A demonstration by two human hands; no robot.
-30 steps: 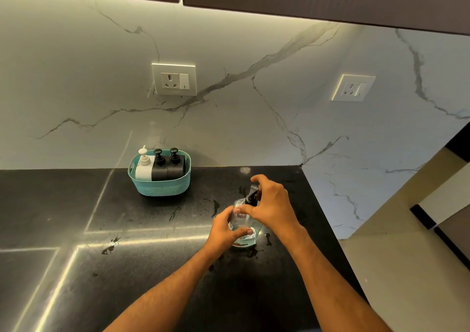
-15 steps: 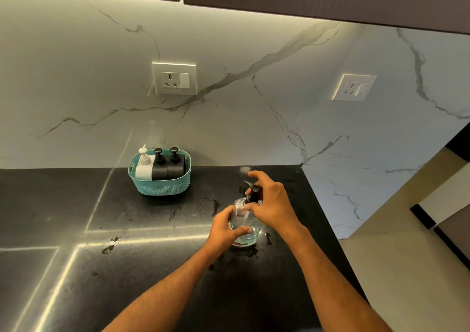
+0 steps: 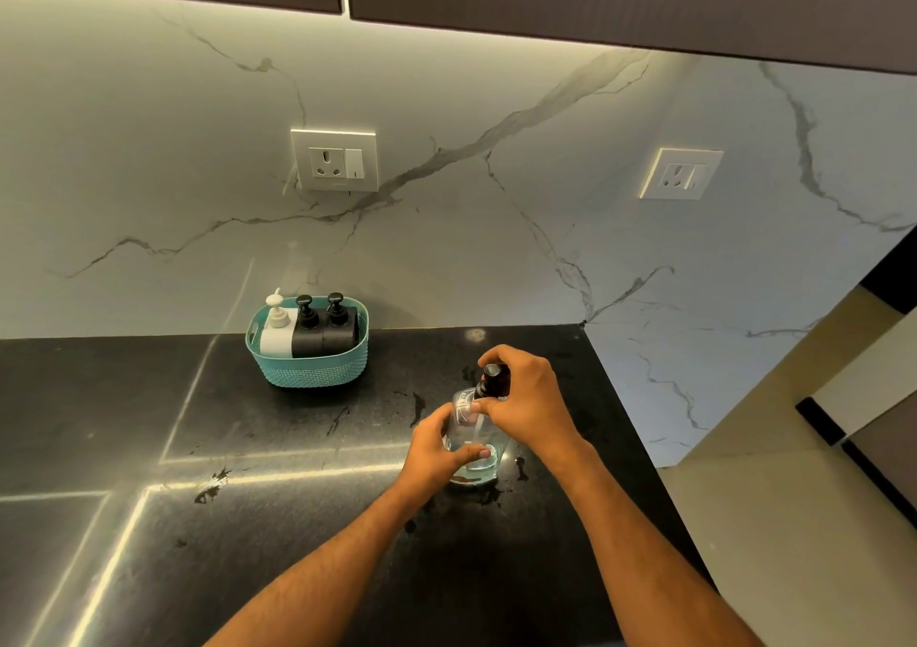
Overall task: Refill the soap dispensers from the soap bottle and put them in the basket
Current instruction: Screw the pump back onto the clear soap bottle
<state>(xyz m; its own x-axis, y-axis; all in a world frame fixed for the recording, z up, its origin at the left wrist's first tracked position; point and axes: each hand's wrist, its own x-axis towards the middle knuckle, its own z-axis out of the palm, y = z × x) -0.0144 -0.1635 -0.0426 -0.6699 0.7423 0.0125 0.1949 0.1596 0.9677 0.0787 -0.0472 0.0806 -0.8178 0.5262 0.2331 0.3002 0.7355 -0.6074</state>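
On a black stone counter (image 3: 149, 423), the left hand (image 3: 436, 453) grips a clear dispenser (image 3: 471, 440) while the right hand (image 3: 526, 398) pinches its black pump (image 3: 492, 379); a teal basket (image 3: 310, 363) stands well apart.

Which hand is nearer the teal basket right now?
Left. The left hand grips the clear dispenser on its basket-facing side; the right hand holds the black pump, farther from the teal basket.
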